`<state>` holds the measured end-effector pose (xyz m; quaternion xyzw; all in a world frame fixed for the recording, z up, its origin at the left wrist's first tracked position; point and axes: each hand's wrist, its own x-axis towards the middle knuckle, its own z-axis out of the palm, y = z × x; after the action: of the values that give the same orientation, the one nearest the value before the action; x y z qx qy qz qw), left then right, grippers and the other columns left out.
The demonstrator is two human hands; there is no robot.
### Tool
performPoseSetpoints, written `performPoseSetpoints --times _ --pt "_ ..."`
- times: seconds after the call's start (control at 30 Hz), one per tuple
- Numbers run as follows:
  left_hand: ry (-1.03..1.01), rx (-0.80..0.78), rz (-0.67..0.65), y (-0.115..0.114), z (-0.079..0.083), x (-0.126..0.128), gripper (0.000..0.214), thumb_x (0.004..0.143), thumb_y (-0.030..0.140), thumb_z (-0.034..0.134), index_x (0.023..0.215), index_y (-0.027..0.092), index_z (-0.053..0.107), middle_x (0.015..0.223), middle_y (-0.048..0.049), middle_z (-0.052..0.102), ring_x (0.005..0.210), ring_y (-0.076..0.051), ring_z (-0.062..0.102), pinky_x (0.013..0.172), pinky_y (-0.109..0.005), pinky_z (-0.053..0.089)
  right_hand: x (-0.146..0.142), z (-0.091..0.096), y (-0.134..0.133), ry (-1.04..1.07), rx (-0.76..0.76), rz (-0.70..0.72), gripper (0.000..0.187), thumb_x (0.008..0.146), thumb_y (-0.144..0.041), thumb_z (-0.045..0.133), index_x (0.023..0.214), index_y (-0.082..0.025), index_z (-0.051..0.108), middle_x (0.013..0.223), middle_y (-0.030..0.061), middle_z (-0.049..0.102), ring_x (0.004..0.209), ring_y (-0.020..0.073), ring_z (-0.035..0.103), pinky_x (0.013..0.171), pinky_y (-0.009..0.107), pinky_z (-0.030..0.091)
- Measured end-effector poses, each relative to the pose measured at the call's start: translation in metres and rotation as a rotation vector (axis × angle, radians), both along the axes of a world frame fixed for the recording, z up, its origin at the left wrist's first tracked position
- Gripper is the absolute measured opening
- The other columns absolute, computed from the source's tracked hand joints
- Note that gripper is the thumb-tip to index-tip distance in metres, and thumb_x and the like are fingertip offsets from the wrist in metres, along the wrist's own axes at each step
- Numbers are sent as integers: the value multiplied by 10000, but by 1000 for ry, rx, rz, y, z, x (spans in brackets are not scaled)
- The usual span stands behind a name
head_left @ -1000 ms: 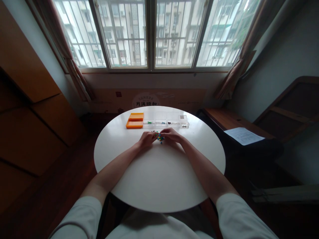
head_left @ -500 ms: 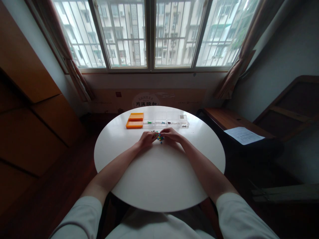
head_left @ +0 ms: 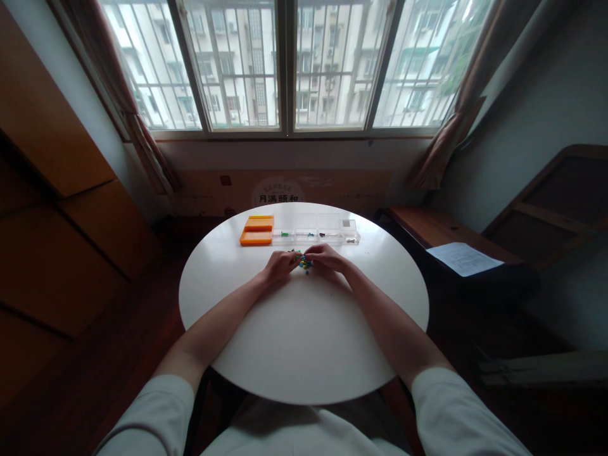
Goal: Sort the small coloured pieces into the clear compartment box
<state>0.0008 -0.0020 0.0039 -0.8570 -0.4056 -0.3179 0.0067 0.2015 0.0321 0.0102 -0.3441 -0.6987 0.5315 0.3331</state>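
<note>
Both hands meet over a small pile of blue, yellow and green pieces (head_left: 304, 265) on the white table (head_left: 304, 329). My left hand (head_left: 283, 263) has its fingers closed at the left side of the pile. From the right, my right hand (head_left: 327, 255) reaches in with thumb and fingers pinched together. A tiny blue piece (head_left: 303, 257) shows between the two sets of fingertips; which hand grips it is too small to tell. One loose blue piece (head_left: 307, 272) lies just in front of the pile.
Behind my hands stands a row of clear compartments (head_left: 308, 239) with a few small green, blue and dark pieces inside. An orange tray (head_left: 256, 240) adjoins its left end. To the right, a paper sheet (head_left: 464, 259) lies on a wooden bench (head_left: 427, 227).
</note>
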Motion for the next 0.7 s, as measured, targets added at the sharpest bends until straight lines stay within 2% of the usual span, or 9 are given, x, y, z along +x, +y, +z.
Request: performPoseSetpoints --times 0.7 --pt "-5 -1 41 -2 2 2 273 850 356 480 966 209 678 626 -5 642 527 -87 527 538 -192 306 -1 3 -2 11 24 -23 345 633 -393 683 843 -119 694 735 49 658 636 127 554 595 249 411"
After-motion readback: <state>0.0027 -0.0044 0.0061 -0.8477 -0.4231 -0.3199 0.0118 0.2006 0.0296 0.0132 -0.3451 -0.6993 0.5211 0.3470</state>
